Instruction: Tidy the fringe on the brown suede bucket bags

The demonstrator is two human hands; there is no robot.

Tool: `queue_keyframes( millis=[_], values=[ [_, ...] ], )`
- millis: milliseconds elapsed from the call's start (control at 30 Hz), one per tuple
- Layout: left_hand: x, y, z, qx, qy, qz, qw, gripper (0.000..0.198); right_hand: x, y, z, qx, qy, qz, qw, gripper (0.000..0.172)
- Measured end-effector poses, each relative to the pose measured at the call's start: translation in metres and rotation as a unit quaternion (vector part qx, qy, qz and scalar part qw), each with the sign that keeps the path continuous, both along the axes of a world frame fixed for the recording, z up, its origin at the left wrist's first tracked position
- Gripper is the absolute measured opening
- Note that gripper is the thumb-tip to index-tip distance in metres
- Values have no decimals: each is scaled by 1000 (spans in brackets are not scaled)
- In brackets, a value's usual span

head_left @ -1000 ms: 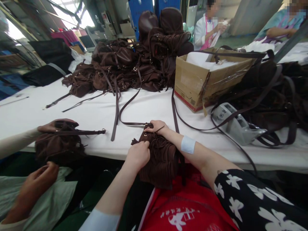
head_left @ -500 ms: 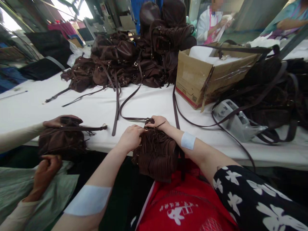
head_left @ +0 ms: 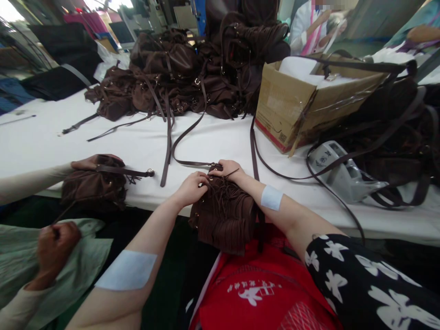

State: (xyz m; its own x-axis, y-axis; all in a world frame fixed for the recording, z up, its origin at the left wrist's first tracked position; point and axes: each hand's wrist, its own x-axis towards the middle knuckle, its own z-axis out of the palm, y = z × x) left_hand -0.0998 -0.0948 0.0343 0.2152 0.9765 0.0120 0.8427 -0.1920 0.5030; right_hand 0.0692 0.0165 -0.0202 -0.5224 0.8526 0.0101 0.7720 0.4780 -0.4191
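A dark brown fringed drawstring bag (head_left: 225,224) rests at the table's front edge, against my red apron (head_left: 254,284). My right hand (head_left: 228,170) is closed on the top of the bag, beside its gathered opening and thin cords. At the opening's left side, the curled fingers of my left hand (head_left: 193,188) pinch the bag's edge; the fingertips are partly hidden. A long brown strap (head_left: 187,162) runs from the top of the bag back across the white table.
Brown bags (head_left: 165,68) are heaped at the back. A cardboard box (head_left: 285,110) and a grey tape dispenser (head_left: 343,169) stand to the right among straps. At left, a co-worker's hands (head_left: 58,243) work on another brown bag (head_left: 92,185). More people stand behind.
The view has tilted slightly downward. My left hand's fingers have shifted and curled at the bag's opening; my right hand keeps its hold. The co-worker's lower hand has pulled away, drawing a thin cord.
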Motion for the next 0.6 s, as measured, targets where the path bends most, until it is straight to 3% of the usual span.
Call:
queue_keyframes(
  millis=[133,300,367,467,533,600],
  values=[
    [1,-14,18,-45,-18,-38,998,20,0,0,1,-4,0,-3,1000,67],
    [5,-65,57,-9,-15,-72,997,33,0,-1,1,0,3,-3,1000,67],
    [3,-80,71,-29,-1,-85,996,33,0,-1,1,0,0,-6,1000,68],
    [-11,-77,87,-80,7,-102,992,31,0,-1,2,-1,-1,-1,1000,66],
    [-26,-61,91,-15,24,-4,1000,29,1,-2,3,4,-1,1,1000,65],
    [-38,-46,90,141,70,187,970,25,2,-3,4,8,-2,-3,1000,64]
  ],
)
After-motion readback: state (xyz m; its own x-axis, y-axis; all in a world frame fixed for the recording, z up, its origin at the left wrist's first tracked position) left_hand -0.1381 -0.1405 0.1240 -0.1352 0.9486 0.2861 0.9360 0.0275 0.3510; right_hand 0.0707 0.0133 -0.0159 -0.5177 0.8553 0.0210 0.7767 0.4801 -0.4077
